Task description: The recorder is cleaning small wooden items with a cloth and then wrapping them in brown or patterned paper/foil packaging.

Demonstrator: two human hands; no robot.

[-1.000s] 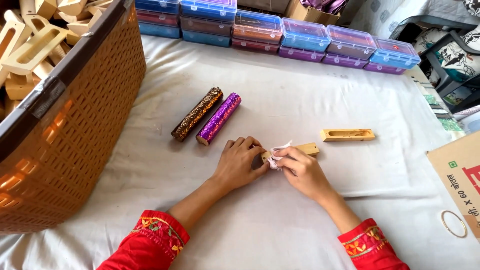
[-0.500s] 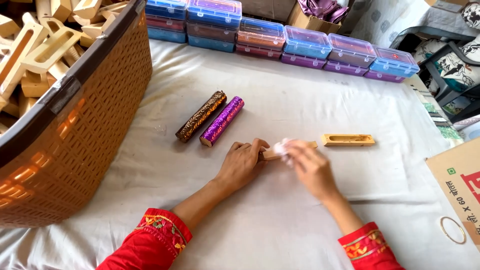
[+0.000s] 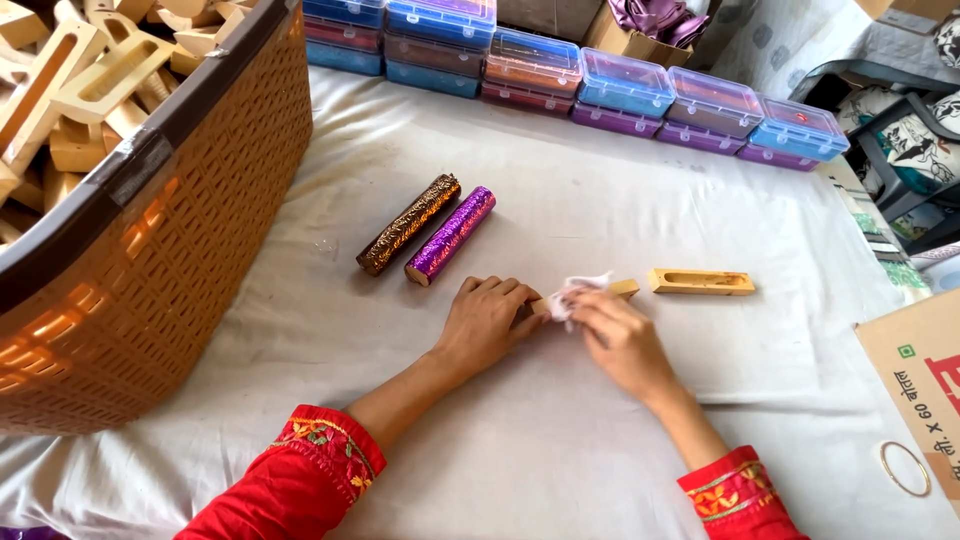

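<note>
Left hand (image 3: pixel 487 322) pins wooden block (image 3: pixel 622 289) flat on white cloth (image 3: pixel 600 200), fingers curled over its near end. Right hand (image 3: pixel 620 338) pinches white scrap (image 3: pixel 578 290) against block's top, far end sticking out.

A small pale wooden block (image 3: pixel 622 289) lies flat at the centre of the frame on the white cloth-covered surface, mostly hidden, only its right end showing. A crumpled white scrap (image 3: pixel 578 290) rests on it, pinched against its top.
</note>
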